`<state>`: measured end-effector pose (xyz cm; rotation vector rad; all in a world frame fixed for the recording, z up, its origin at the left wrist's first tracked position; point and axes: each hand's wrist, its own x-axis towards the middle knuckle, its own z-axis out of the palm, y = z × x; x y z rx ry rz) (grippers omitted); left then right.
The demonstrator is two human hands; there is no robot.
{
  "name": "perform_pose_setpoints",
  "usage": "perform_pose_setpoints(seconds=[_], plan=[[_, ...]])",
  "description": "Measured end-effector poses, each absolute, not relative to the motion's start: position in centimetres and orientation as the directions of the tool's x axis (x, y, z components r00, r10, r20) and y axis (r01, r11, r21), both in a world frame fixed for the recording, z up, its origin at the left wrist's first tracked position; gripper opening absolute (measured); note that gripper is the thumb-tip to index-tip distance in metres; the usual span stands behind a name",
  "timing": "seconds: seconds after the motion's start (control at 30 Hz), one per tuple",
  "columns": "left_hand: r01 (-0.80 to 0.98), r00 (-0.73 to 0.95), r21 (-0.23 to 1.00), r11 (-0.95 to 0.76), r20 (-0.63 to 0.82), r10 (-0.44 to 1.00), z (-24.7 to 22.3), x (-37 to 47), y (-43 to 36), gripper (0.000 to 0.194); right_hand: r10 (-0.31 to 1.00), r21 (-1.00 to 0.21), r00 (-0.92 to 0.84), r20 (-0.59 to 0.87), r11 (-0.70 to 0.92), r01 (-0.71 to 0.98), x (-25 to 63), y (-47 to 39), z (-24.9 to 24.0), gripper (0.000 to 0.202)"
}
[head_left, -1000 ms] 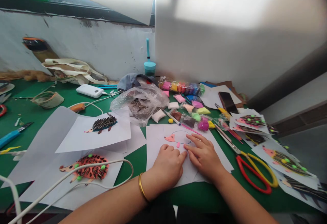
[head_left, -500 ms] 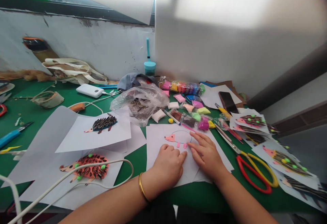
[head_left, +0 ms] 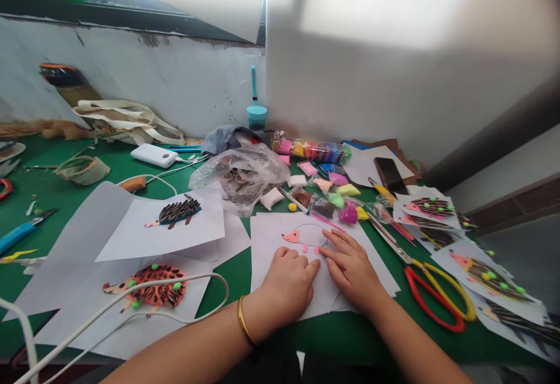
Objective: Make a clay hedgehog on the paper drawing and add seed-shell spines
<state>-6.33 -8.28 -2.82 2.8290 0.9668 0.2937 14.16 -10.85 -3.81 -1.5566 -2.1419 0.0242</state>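
On a sheet of white paper (head_left: 271, 267) is a hedgehog outline drawn in pen, with a pink clay head (head_left: 291, 236) on its left. Two small pink clay feet (head_left: 305, 248) sit along its lower line. My right hand (head_left: 353, 264) lies over the right end of the outline, fingers spread and stretched, one fingertip touching the right-hand foot. Below the head, my left hand (head_left: 286, 282) rests on the paper, closed with fingers curled under. Its fingertips are hidden, so I cannot see whether it holds anything.
Scissors (head_left: 431, 290) and finished hedgehog pictures (head_left: 494, 276) lie right. Left are more hedgehog pictures (head_left: 151, 288), crossed by a white cable (head_left: 205, 275). Behind the paper are clay packets (head_left: 349, 212), a pen (head_left: 295, 202) and a plastic bag of striped seeds (head_left: 240, 180).
My right hand's upper fingers have shifted slightly left over the outline. My left hand and the clay pieces look unchanged.
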Motion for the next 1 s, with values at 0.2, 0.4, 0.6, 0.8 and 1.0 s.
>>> perform_pose_setpoints(seconds=[0.2, 0.4, 0.6, 0.8, 1.0], plan=[[0.586, 0.775, 0.190, -0.788, 0.152, 0.613, -2.8, -6.4, -8.2, 0.044, 0.891, -0.259, -0.202, 0.408, 0.325, 0.909, 14.2, -10.7, -3.7, 0.031], [0.577, 0.776, 0.225, -0.785, 0.148, 0.613, -2.5, -6.5, -8.3, 0.044, 0.890, -0.199, -0.101, 0.445, 0.208, 0.958, 14.6, -11.1, -3.5, 0.048], [0.543, 0.800, 0.231, -0.807, 0.148, 0.581, -2.2, -6.5, -8.6, 0.043, 0.911, -0.223, -0.130, 0.392, 0.231, 0.947, 14.6, -11.3, -3.8, 0.048], [0.500, 0.832, 0.246, -0.831, 0.131, 0.539, -1.6, -6.6, -9.1, 0.038, 0.924, -0.303, -0.177, 0.339, 0.286, 0.909, 15.2, -10.6, -4.3, 0.053], [0.434, 0.865, 0.257, -0.863, 0.150, 0.480, -1.5, -6.7, -9.3, 0.032, 0.914, -0.299, -0.223, 0.340, 0.330, 0.895, 15.8, -10.6, -4.6, 0.048]])
